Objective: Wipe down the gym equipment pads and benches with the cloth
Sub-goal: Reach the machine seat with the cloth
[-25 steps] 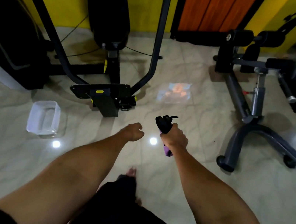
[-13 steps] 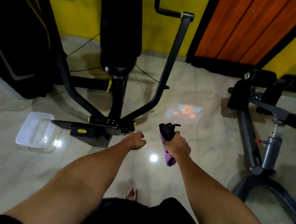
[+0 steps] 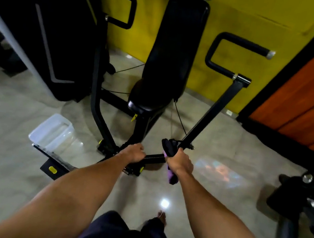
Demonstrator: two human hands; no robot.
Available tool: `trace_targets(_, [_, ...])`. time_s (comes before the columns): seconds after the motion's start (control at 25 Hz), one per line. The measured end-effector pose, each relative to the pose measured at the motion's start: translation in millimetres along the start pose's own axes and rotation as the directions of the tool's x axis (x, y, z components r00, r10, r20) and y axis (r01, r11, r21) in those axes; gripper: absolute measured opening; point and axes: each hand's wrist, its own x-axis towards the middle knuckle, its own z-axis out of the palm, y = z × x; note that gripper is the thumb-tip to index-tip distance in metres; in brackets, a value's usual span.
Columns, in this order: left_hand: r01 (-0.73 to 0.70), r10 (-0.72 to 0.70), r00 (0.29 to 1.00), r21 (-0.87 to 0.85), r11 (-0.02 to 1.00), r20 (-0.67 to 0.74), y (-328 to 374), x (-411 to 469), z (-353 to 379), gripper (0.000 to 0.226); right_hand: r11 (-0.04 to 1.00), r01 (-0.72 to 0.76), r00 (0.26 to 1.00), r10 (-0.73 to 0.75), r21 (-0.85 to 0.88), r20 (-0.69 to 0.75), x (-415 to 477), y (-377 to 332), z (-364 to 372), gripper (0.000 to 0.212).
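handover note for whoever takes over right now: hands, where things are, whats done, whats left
Left hand: fingers curled, nothing seen in it.
Right hand: grips the purple spray bottle.
Cloth: not in view.
Machine straight ahead: seat pad and back pad, neither touched by a hand.
Clear tub on the floor to its left; second machine at far right.
Done: no wiping shows.
Left: find the cloth, likely spray and wipe both pads, then the second machine.
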Motion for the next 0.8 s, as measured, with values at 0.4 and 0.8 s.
trace_targets(0.4, [0.069, -0.074, 0.994, -0.056, 0.996, -0.079, 38.2, 66.6, -69.0, 0.041, 0.983, 0.165, 0.985, -0.161, -0.074, 0.057, 110.6, -62.1, -44.3, 0.048])
trace_targets(0.8, [0.071, -0.094, 0.987, -0.172, 0.983, -0.129, 58.9, 176.4, -186.2, 0.045, 0.960, 0.245, 0.969, -0.249, -0.139, -0.012, 221.6, -192.1, -86.4, 0.054])
